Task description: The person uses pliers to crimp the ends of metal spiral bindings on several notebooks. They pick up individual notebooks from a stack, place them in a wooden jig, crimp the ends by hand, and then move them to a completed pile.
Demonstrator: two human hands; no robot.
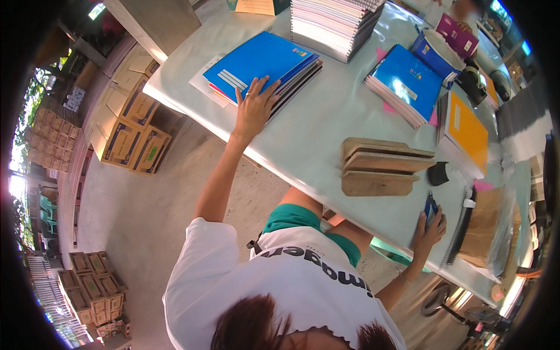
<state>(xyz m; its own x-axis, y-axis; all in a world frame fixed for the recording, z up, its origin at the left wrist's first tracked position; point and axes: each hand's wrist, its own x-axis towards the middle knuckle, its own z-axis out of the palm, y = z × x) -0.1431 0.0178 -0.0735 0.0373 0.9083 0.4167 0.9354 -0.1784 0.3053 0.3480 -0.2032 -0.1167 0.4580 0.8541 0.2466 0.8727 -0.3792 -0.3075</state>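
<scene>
A pile of spiral notebooks with a blue cover (pixel 265 55) on top lies at the left of the table. My left hand (pixel 255 108) rests on its near edge, fingers spread over the cover. At the table's right front, my right hand (pixel 430 232) is closed round a small blue-handled tool (pixel 430 210); it looks like pliers, though the fingers hide part of it. Between my hands stands a slotted wooden block (pixel 382 167). A small black curved piece (pixel 437 173) lies beside the block, near my right hand.
A tall stack of spiral-bound books (pixel 332 26) stands at the back. Blue notebooks (pixel 406 81), orange notebooks (pixel 466 131) and a blue tub (pixel 437 53) fill the right side. A long black coil (pixel 459 230) lies near a brown carton (pixel 484 224). Another person's hand (pixel 465 27) shows at far right.
</scene>
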